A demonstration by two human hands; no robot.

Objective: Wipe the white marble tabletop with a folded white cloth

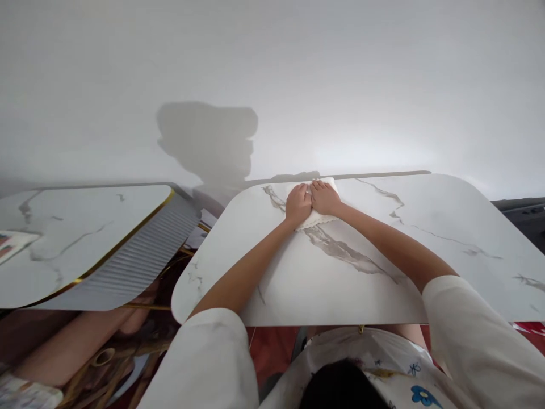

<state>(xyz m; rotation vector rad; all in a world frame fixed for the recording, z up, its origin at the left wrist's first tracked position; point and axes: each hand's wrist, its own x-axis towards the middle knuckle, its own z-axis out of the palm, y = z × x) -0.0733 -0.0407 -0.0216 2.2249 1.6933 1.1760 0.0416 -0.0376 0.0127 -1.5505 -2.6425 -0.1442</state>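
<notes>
A white cloth (317,219) with a scalloped edge lies flat on the marble-patterned tabletop (383,295), near its far side by the wall. My left hand (298,204) is closed on the left part of the cloth, its fingers bent and partly hidden. Pressed down over the cloth's upper right part is my right hand (325,197), its fingers close together and pointing up and left. The two hands touch each other, and both arms reach straight forward across the table.
Along the far side of the table runs a pale wall (383,85) with a head-shaped shadow. To the left, past a gap, stands a second marble-patterned table (97,227) with gold trim and a ribbed side. Another person's leg (80,341) shows below it. A dark object (525,218) stands at far right.
</notes>
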